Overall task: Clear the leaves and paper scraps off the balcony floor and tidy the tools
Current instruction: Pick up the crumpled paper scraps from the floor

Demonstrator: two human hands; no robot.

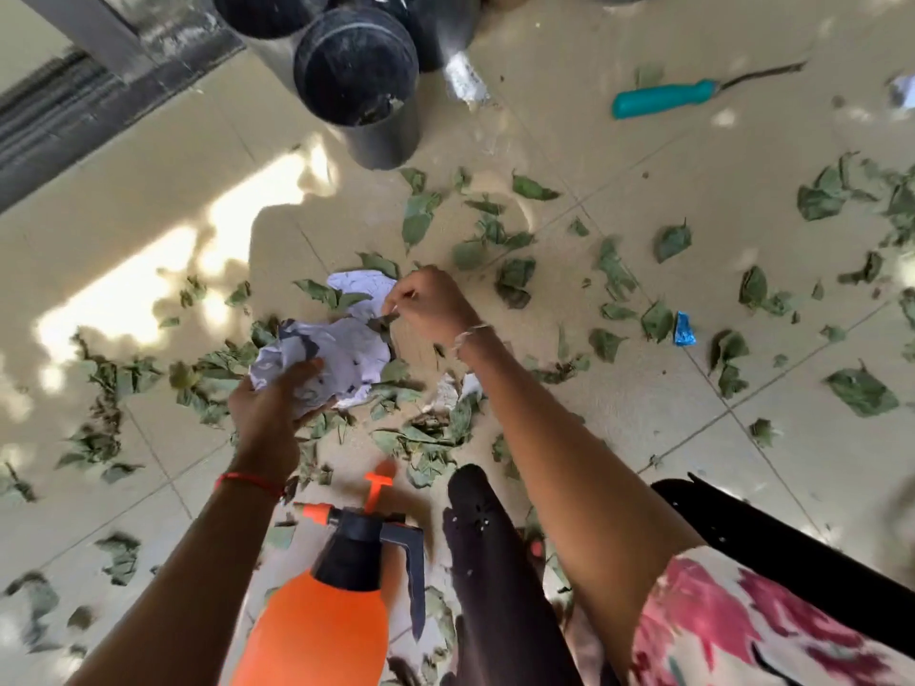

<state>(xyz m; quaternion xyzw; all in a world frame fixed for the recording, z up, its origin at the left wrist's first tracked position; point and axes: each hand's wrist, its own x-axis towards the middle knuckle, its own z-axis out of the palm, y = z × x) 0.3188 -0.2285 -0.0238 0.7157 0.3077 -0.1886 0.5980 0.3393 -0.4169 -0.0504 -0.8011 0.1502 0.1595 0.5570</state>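
The crumpled paper is bunched just above the floor, gripped from below by the left hand — its fingers curl round the wad. The right hand pinches a small scrap, seemingly a leaf bit, at the wad's edge. Each pick is best tucked into the wad and squeezed tight, so nothing drops back among the leaves. The teal-handled tool and orange sprayer sit untouched.
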